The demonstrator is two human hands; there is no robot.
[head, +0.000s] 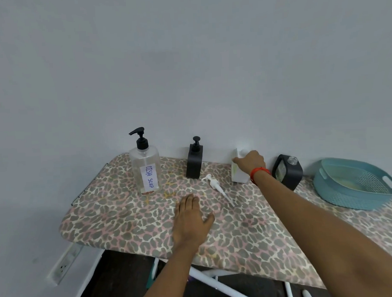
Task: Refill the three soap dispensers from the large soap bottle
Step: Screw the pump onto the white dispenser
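one dispenser underway: right grip (pixel 250 163) holds white dispenser (pixel 238 177), pump (pixel 216 187) off; left grip (pixel 189 219) flat on tabletop (pixel 260 235); next likely: uncap large soap bottle (pixel 145 170), centre left.

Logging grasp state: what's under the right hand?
A white dispenser, gripped near its top by the right hand. The hand covers most of its top, so the opening can't be seen.

One large clear soap bottle (pixel 145 170), labelled DISH SOAP, stands on one leopard-print surface (pixel 104 218). Three soap dispensers stand to the right of that bottle: nearest it one black dispenser with a pump (pixel 194 165), then one white dispenser (pixel 237 175), then one black dispenser without a pump (pixel 287 173). One loose white pump (pixel 217 188) lies right of the bottle. One teal basket (pixel 339 196) sits farthest right of it. Two hands are in view.
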